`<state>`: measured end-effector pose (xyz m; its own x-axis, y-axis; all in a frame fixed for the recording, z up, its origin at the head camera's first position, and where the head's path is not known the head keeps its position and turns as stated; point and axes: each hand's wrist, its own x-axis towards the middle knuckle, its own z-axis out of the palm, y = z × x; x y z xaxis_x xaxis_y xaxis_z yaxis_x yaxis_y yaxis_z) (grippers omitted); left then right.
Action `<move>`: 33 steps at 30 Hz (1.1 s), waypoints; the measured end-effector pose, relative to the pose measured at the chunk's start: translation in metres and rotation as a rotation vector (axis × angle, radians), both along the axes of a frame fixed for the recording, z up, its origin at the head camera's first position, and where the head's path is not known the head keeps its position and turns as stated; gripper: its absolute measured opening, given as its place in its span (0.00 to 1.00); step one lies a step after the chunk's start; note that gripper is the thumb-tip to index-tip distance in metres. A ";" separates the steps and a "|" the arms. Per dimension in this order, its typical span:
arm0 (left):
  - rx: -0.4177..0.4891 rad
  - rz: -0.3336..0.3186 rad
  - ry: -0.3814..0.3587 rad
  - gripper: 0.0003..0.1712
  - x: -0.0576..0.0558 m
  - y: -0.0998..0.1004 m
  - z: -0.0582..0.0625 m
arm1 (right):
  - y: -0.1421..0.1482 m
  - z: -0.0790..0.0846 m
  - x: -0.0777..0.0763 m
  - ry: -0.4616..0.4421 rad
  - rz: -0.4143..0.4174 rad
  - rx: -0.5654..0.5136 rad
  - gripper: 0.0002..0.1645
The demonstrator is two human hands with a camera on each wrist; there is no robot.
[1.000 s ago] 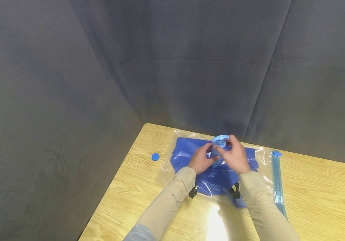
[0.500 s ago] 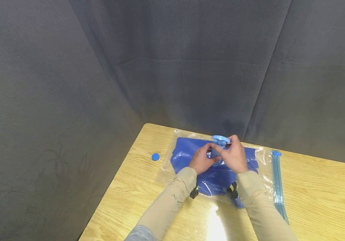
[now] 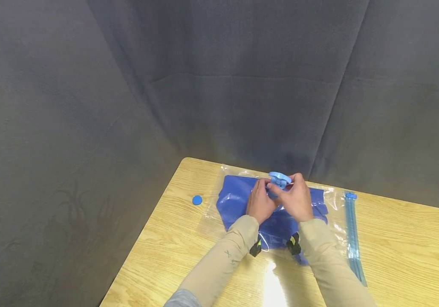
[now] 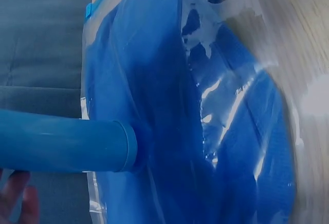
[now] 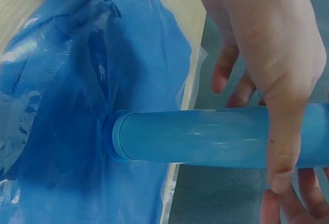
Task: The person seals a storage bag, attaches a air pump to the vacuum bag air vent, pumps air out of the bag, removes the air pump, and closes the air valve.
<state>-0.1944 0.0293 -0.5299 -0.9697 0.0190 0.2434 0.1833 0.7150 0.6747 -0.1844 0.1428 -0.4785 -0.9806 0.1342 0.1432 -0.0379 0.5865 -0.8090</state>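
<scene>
A light blue hand pump (image 3: pixel 279 180) stands upright on a clear vacuum storage bag (image 3: pixel 332 200) that has folded blue cloth (image 3: pixel 235 198) inside. In the right wrist view, the flared foot of the pump tube (image 5: pixel 200 137) presses on the bag. My right hand (image 3: pixel 298 200) grips the upper tube from the right, thumb lying across it. From the left my left hand (image 3: pixel 261 204) holds the tube, its fingers near the right thumb. In the left wrist view only a few left fingertips (image 4: pixel 23 203) show beside the tube.
A small round blue cap (image 3: pixel 197 200) lies on the wooden table (image 3: pixel 158 238) left of the bag. The bag's zip edge with its blue slider (image 3: pixel 351 195) runs along the right. Dark grey curtains (image 3: pixel 235 106) hang behind and to the left.
My left hand has shifted rightward and a little up on the pump, covering more of its tube. The pump's handle has tilted slightly. Bag and cap stay in place.
</scene>
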 end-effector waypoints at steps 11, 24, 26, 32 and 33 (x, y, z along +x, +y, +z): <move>0.006 -0.003 -0.029 0.30 0.000 0.000 -0.001 | 0.003 -0.004 0.000 0.020 0.059 0.000 0.33; 0.112 -0.162 -0.047 0.29 -0.002 -0.012 -0.002 | 0.015 -0.009 -0.001 0.075 0.273 -0.051 0.31; 0.125 -0.198 -0.048 0.29 -0.004 -0.014 -0.003 | 0.017 -0.009 -0.001 0.070 0.291 -0.063 0.31; 0.140 -0.254 -0.091 0.30 -0.007 -0.021 -0.004 | 0.019 -0.009 -0.003 0.044 0.328 -0.097 0.31; 0.136 -0.259 -0.091 0.30 -0.007 -0.021 -0.004 | 0.019 -0.009 -0.004 0.041 0.332 -0.100 0.31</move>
